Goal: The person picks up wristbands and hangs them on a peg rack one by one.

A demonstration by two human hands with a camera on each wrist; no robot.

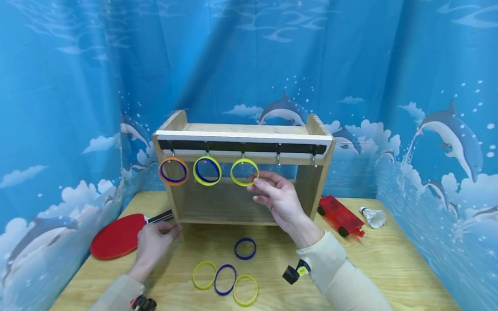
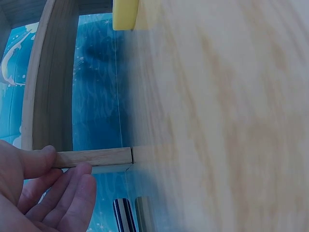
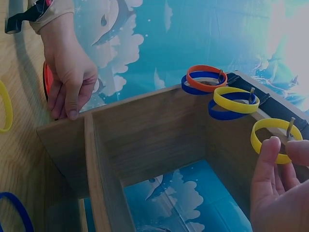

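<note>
My right hand (image 1: 277, 198) pinches the lower rim of a yellow wristband (image 3: 254, 140) between thumb and fingers. That band hangs around the third hook of a wooden rack (image 1: 232, 206). On the first hook are an orange wristband (image 3: 203, 88) and a blue one behind it. The second hook carries a yellow wristband (image 3: 231, 107) with a blue wristband (image 3: 227, 116). My left hand (image 1: 155, 243) grips the rack's lower left corner, thumb on one side of the wooden edge and fingers on the other, as the left wrist view shows.
Two bare hooks (image 1: 314, 160) are at the rack's right end. Loose blue (image 1: 245, 258) and yellow wristbands (image 1: 246, 305) lie on the table in front. A red table tennis paddle (image 1: 118, 238) is at left; a red toy car (image 1: 343, 216) and a shuttlecock (image 1: 374, 217) are at right.
</note>
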